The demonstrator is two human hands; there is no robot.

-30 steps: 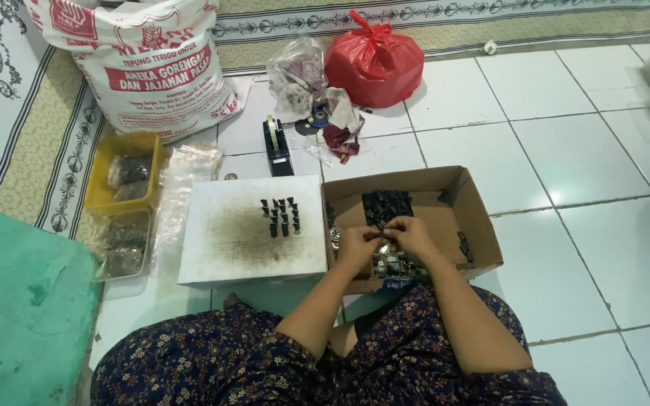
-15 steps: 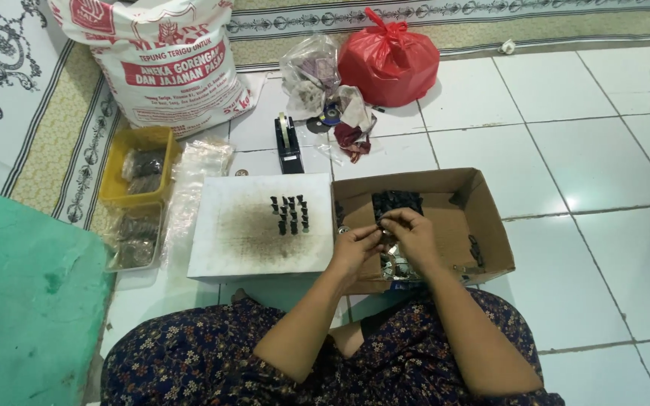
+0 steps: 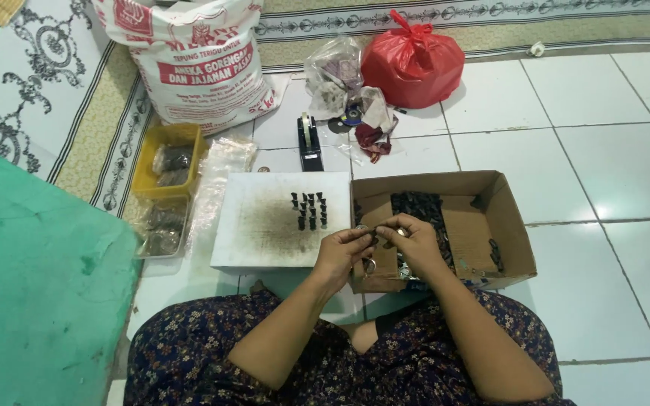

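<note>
My left hand (image 3: pixel 344 252) and my right hand (image 3: pixel 414 240) meet over the left part of an open cardboard box (image 3: pixel 513 225), fingers pinched together on a small metal ring piece (image 3: pixel 376 233). The box holds a pile of small black parts (image 3: pixel 417 207) and shiny metal bits beneath my hands. Left of the box lies a white board (image 3: pixel 261 225) with several small black pieces (image 3: pixel 308 211) standing upright in rows on it.
A black tape dispenser (image 3: pixel 309 143) stands behind the board. A yellow tray (image 3: pixel 167 139), a clear tray (image 3: pixel 158 233) and plastic bags (image 3: pixel 223 169) lie at the left. A printed white sack (image 3: pixel 197 60), a red bag (image 3: pixel 413 64) and a clear bag (image 3: pixel 336 75) sit at the back. A green mat (image 3: pixel 31 286) covers the left.
My hands have lifted slightly from the box's contents and come together at its left edge. The camera view has shifted a little.
</note>
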